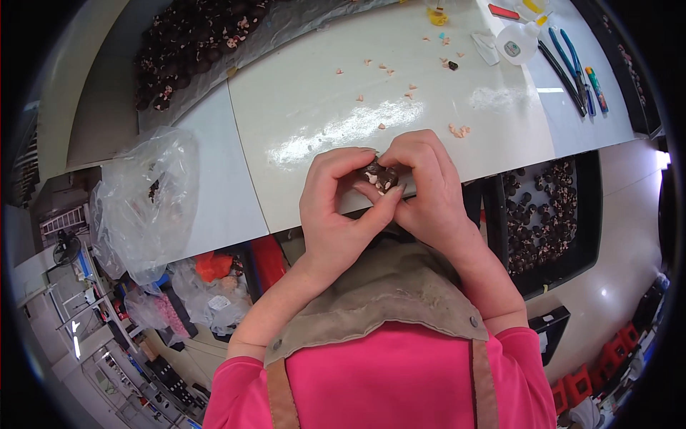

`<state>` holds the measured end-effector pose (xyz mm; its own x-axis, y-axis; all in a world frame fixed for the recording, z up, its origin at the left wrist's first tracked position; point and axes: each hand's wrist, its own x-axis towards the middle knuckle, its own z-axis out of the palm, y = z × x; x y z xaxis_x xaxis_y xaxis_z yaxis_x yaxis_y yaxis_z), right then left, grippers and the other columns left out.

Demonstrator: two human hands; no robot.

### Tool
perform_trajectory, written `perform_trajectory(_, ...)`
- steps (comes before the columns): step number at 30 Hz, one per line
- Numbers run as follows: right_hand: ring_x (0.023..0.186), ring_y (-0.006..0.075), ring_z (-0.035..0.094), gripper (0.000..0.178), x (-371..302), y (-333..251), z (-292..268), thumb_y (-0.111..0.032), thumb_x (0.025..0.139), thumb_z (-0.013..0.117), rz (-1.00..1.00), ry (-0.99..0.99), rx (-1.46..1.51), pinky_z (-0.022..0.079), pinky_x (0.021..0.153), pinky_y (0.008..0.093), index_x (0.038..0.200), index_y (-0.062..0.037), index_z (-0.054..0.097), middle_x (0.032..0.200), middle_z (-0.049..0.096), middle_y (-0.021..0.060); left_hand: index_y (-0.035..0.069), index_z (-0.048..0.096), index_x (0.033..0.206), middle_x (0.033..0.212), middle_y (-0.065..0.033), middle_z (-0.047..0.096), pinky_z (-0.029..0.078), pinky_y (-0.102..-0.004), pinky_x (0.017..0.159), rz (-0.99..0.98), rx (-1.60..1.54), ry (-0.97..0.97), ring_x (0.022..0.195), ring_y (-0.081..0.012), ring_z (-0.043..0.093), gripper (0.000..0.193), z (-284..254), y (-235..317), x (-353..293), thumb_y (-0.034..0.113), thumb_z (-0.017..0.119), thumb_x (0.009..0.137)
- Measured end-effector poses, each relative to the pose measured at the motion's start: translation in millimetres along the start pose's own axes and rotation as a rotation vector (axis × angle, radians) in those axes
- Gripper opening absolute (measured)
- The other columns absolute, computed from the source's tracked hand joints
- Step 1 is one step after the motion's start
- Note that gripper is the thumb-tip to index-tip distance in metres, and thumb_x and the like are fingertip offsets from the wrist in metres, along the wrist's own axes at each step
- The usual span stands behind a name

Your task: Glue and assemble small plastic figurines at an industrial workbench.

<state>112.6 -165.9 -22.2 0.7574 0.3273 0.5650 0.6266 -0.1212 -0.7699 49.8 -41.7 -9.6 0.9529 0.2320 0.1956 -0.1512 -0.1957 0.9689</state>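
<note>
Between both hands, just over the table's near edge, is a small rounded dark brown piece (pixel 379 176) with pale pink bits on it. My left hand (pixel 330 196) is closed on its left side, with the thumb and fingertips touching it. From the other side my right hand (pixel 434 187) pinches the same piece, its fingers bent. Parts of the piece are hidden behind the fingertips. Small pale pink bits (pixel 459 131) lie scattered on the white table (pixel 300 107) beyond the hands.
Many similar dark pieces lie heaped on a sheet (pixel 204 43) at the far left. A black tray (pixel 593 229) at the right holds several more. Pliers (pixel 569 61), a lighter (pixel 596 89) and a white bottle (pixel 516 43) lie at the far right. A clear plastic bag (pixel 146 196) hangs at the left edge.
</note>
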Motion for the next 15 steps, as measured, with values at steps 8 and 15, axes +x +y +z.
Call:
perform_trajectory(8, 0.074, 0.0239, 0.055, 0.036, 0.9, -1.2, 3.6, -0.004, 0.063, 0.075, 0.007, 0.019, -0.061, 0.047, 0.059, 0.0320, 0.088, -0.0055, 0.050, 0.081, 0.054, 0.0061, 0.001, 0.050, 0.110, 0.107, -0.0098, 0.048, 0.048, -0.0255, 0.079, 0.077, 0.158, -0.003, 0.095, -0.0159, 0.054, 0.046, 4.8, 1.1, 1.2, -0.006, 0.071, 0.070)
perform_trajectory(15, 0.072, 0.0220, 0.053, 0.035, 4.0, -0.6, 6.1, -0.003, 0.063, 0.075, 0.045, -0.040, -0.066, 0.046, 0.057, 0.0304, 0.088, -0.0049, 0.050, 0.082, 0.052, 0.0062, 0.001, 0.051, 0.109, 0.105, -0.0094, 0.048, 0.049, -0.0232, 0.073, 0.014, 0.121, 0.009, 0.092, -0.0160, 0.055, 0.045, 2.4, -2.3, 3.0, -0.005, 0.072, 0.070)
